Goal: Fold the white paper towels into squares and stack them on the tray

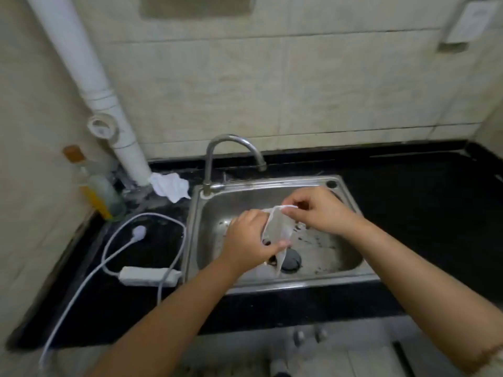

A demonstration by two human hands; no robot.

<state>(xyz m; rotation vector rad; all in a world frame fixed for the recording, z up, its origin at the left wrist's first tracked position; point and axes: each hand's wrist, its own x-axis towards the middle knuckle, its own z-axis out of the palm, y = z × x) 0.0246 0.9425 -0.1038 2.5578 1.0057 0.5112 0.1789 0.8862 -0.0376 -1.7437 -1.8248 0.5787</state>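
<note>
Both hands work above the steel sink (351,210), holding one white paper towel (277,227) in the air over the basin. The left hand (251,238) grips the towel's lower part, its thumb pressed across the sheet, just above the drain (290,261). The right hand (317,210) pinches the top edge between thumb and fingers, towards the back of the sink. The towel hangs limp and partly doubled over. A second crumpled paper towel (171,186) lies on the black bench (424,191) left of the tap (231,156). Further left of the sink lie a white power strip (149,276) and its cable, with bottles (95,191) behind.
</note>
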